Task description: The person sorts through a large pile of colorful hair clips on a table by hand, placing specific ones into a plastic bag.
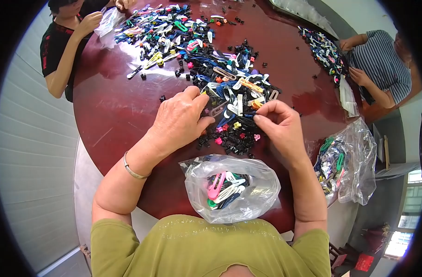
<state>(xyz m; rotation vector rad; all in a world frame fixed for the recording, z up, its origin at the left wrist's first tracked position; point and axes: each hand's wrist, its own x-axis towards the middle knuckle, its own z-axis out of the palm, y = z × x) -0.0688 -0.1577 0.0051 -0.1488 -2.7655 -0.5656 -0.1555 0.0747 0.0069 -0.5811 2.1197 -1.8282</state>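
A large pile of mixed hair clips (220, 74) spreads over the dark red table, with small black and coloured claw clips at its near end. My left hand (181, 115) is at the pile's left side, thumb and fingers apart, near a brownish clip (217, 110). On the right side of the pile, my right hand (281, 127) has thumb and index finger pinched together; what is between them is too small to name. Close to my body lies an open clear plastic bag (262, 196) holding pink, white, green and dark snap clips (225, 188).
Another clear bag (359, 161) with clips lies at the right table edge (308, 145). At the upper left a person in black (63, 51) handles a plastic bag (110, 22). A person in stripes (377, 62) sits at the upper right beside another clip pile (323, 53).
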